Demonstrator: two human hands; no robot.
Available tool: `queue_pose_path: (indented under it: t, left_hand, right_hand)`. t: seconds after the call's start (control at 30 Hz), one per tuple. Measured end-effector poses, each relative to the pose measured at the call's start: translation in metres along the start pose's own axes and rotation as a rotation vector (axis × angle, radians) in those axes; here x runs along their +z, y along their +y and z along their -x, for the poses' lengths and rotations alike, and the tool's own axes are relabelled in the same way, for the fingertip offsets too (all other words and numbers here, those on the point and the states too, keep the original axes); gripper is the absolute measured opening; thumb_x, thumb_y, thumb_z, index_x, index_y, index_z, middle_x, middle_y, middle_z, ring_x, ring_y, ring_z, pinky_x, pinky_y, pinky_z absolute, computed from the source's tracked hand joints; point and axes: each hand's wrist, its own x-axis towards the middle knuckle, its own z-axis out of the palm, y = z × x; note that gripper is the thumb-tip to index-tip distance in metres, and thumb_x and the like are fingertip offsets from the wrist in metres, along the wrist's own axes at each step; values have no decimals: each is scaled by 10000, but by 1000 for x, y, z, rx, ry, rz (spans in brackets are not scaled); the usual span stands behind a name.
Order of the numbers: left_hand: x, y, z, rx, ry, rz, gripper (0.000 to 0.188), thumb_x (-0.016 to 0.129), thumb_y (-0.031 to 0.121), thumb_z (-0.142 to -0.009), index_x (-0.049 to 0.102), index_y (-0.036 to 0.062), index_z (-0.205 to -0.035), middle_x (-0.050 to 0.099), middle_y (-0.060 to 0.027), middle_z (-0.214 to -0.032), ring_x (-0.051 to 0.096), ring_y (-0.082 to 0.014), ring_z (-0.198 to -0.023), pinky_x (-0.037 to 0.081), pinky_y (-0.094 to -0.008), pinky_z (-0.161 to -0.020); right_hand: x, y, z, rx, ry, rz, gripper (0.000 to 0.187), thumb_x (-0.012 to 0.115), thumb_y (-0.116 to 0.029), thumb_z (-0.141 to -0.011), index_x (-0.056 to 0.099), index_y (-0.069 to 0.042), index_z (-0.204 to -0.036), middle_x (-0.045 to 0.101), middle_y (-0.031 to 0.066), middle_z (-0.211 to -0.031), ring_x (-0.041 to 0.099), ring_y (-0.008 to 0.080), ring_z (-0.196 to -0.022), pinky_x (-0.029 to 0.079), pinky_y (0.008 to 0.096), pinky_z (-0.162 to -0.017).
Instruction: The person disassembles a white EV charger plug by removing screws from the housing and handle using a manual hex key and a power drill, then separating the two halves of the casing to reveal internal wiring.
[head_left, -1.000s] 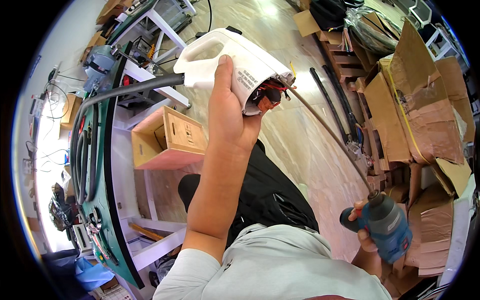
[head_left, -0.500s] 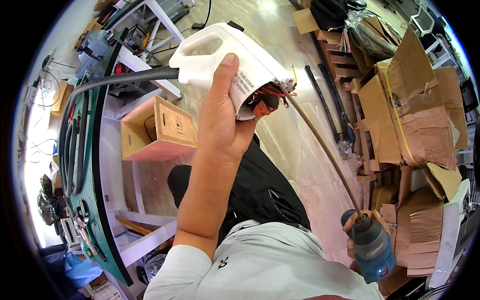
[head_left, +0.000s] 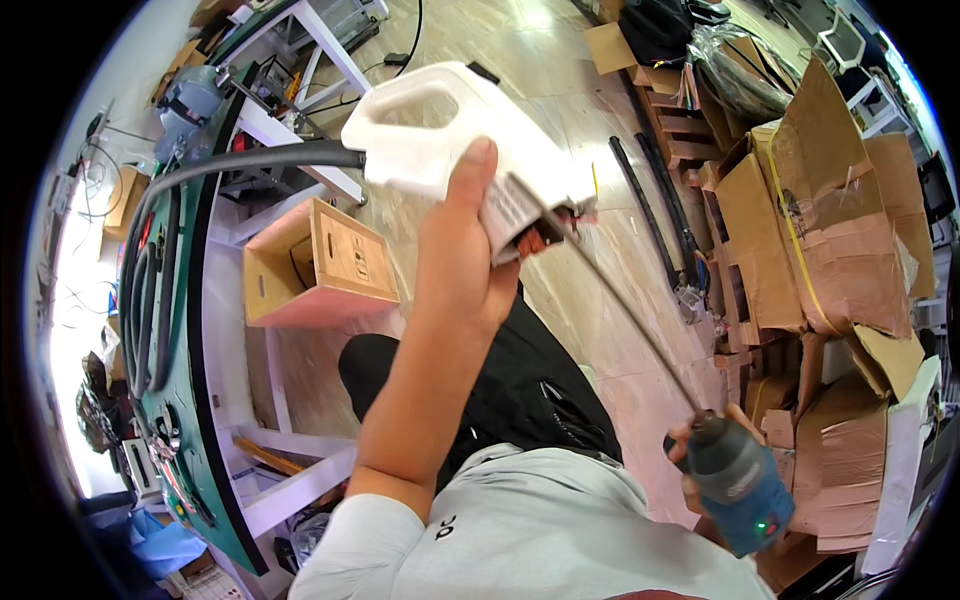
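My left hand is closed round a white charging gun with a loop handle, the thumb pressed on its side. A thick black cable runs from its rear to the left. Reddish-orange wires show in its open front end. At the lower right my right hand grips a blue and black power screwdriver, largely hidden behind the tool. Its long thin bit points up and left, with the tip over the gun's side near the open end. I cannot tell whether it touches.
A green-topped workbench with coiled cable and tools stands at the left. Beside it on the floor is an open wooden box. Cardboard boxes are stacked at the right. Black tubes lie on the floor before them.
The bit's tip has moved left, from the gun's front edge to over its side. The gun has shifted slightly down and right. The light on the screwdriver has turned from red to green.
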Motion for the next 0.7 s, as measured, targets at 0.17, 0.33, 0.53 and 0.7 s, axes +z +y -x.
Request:
queue_pose_path:
  t: [0.17,0.33,0.53,0.7]
  left_hand:
    - [-1,11,-6,-75,-43,89,416,517,403,-1000,544,42,-1203,674,-101,-1036,690,-219,-837,545,-346,-551]
    - [0,7,-14,-1,-67,125,548,433,525,-1004,483,57,-1285,640,-107,-1121,671,-253,-944,577,-435,-735]
    - [0,3,-21,0,-97,-36,592,341,569,-1012,469,90,-1336,617,-109,-1195,640,-290,-1029,548,-461,-799]
    - [-9,-3,-25,18,50,-154,539,441,476,-970,495,118,-1369,546,-165,-1346,535,-387,-1201,421,-625,-997]
  right_hand:
    - [1,5,-3,-955,-160,748,430,648,-330,-901,561,28,-1123,636,114,-913,635,192,-752,517,319,-706]
    - [-42,19,-6,-1110,-121,587,527,765,-311,-848,516,36,-1157,616,96,-908,632,167,-779,511,299,-771]
    - [-36,35,-28,-1273,-26,463,594,765,-385,-828,498,15,-1175,566,88,-993,576,159,-791,477,292,-739]
    - [-56,33,-40,-1402,179,399,522,694,-306,-863,514,9,-1238,607,161,-1127,615,182,-807,514,318,-718]
